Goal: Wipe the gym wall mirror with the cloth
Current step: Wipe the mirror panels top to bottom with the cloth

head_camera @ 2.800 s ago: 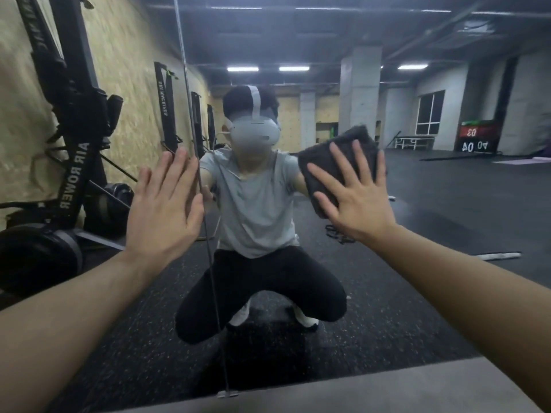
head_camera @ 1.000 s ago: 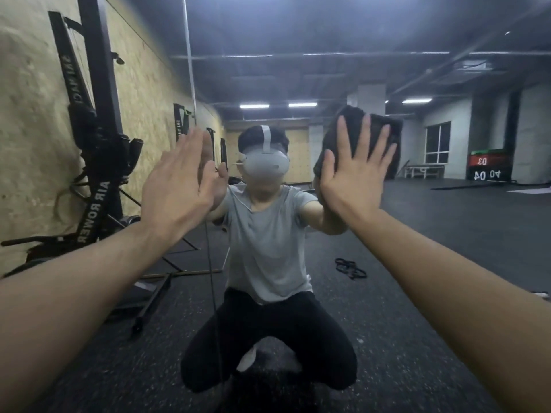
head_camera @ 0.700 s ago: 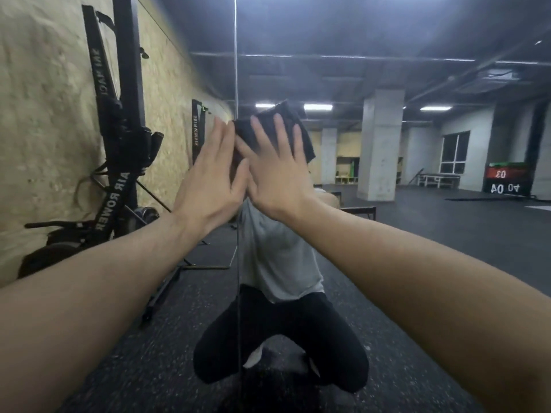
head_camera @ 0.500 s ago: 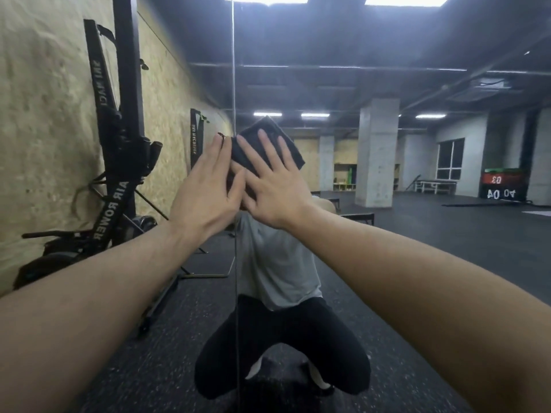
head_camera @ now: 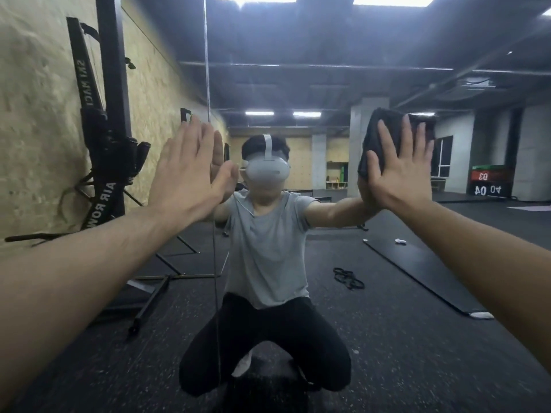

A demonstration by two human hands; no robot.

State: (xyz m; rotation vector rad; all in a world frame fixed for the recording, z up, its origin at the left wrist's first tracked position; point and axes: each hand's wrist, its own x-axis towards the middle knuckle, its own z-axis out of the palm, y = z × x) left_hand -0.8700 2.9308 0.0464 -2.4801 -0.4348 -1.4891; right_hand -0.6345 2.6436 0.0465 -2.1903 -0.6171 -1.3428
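Observation:
The wall mirror (head_camera: 343,70) fills the view in front of me and reflects a squatting person in a grey shirt. A vertical seam (head_camera: 207,70) joins two mirror panels. My right hand (head_camera: 396,171) presses a dark folded cloth (head_camera: 377,135) flat against the glass at upper right, fingers spread over it. My left hand (head_camera: 187,177) lies flat on the glass beside the seam, fingers apart, holding nothing.
A black air rower (head_camera: 104,138) stands upright against the chipboard wall at left, its legs reaching across the floor. The reflection shows dark rubber flooring, a black band (head_camera: 348,278), a long mat (head_camera: 423,275) and concrete pillars.
My right hand has slid the cloth from beside the seam out to the right across the glass. My left hand stays flat near the seam. The reflected person is uncovered again.

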